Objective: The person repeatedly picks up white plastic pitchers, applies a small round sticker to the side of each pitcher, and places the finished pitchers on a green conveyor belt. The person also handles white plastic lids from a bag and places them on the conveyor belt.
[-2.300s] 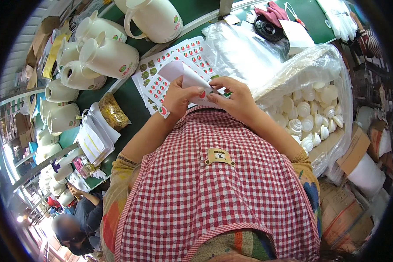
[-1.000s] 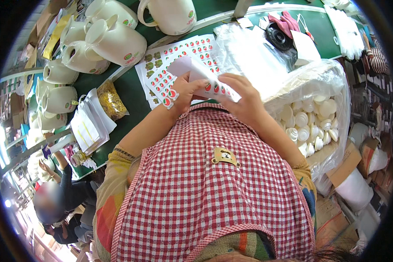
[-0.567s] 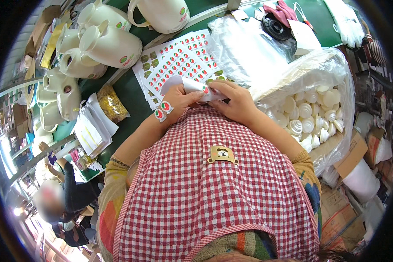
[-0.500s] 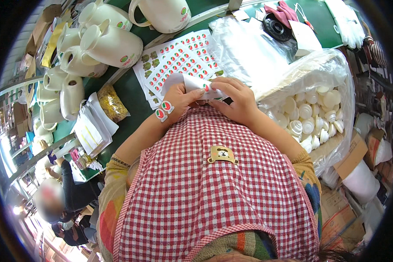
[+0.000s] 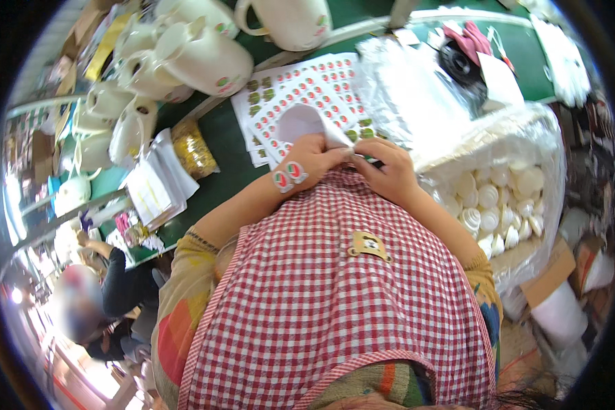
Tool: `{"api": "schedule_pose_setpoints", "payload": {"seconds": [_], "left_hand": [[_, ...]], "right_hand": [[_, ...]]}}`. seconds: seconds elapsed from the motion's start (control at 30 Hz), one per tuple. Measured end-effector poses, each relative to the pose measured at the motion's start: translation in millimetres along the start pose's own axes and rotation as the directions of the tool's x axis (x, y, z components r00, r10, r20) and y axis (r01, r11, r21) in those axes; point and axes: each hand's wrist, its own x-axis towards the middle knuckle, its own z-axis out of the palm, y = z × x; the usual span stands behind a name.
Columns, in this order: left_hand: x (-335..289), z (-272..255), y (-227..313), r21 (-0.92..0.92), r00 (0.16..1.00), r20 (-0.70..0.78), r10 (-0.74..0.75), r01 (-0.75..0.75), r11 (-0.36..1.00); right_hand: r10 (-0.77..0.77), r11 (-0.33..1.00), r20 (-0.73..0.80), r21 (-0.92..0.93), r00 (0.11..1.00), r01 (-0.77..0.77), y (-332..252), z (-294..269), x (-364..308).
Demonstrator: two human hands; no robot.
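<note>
My left hand [image 5: 314, 162] grips a curled white sticker sheet [image 5: 298, 124] between thumb and fingers, just above my apron. On the back of that hand, near the wrist, sit two round red-and-green stickers [image 5: 294, 171]. Thumb and forefinger of my right hand [image 5: 392, 169] are pinched together at the sheet's right edge, touching the left thumb. A bit of green shows between these fingers; whether it is a sticker I cannot tell. Beneath the curled sheet, more sheets of red-and-green stickers [image 5: 331, 72] lie overlapping on the green table [image 5: 215, 147].
Cream jugs [image 5: 208, 58] crowd the left and far side. A bag of yellow bits [image 5: 194, 147] and stacked papers [image 5: 158, 181] lie left. Clear plastic bags [image 5: 410, 89] and a black reel [image 5: 458, 63] lie beyond; a plastic-lined box of cream lids [image 5: 488, 198] stands right. Another person sits far left.
The sheet has curled back more, its printed face turned from view. My right hand has closed from spread fingers to a pinch beside the left thumb. The view has shifted slightly.
</note>
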Motion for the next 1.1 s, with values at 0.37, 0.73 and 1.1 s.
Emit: {"api": "schedule_pose_setpoints", "payload": {"seconds": [0.37, 0.73, 1.1], "left_hand": [[9.1, -10.4, -15.0, -0.013, 0.999, -0.04, -0.02, 0.019, 1.0], [35.7, -10.5, -34.7, 0.221, 0.943, -0.007, 0.333, -0.324, 0.92], [22.9, -13.3, -26.2, -0.493, 0.992, -0.114, 0.045, -0.096, 0.864]], "right_hand": [[0.085, 0.993, -0.023, -0.075, 0.996, -0.087, -7.8, -20.4, 14.3], [-0.562, 0.768, 0.069, -0.326, 0.824, 0.551, -45.8, 4.6, 50.4], [-0.17, 0.971, -0.023, -0.178, 0.985, 0.163, -10.0, -21.8, 34.2]]}}
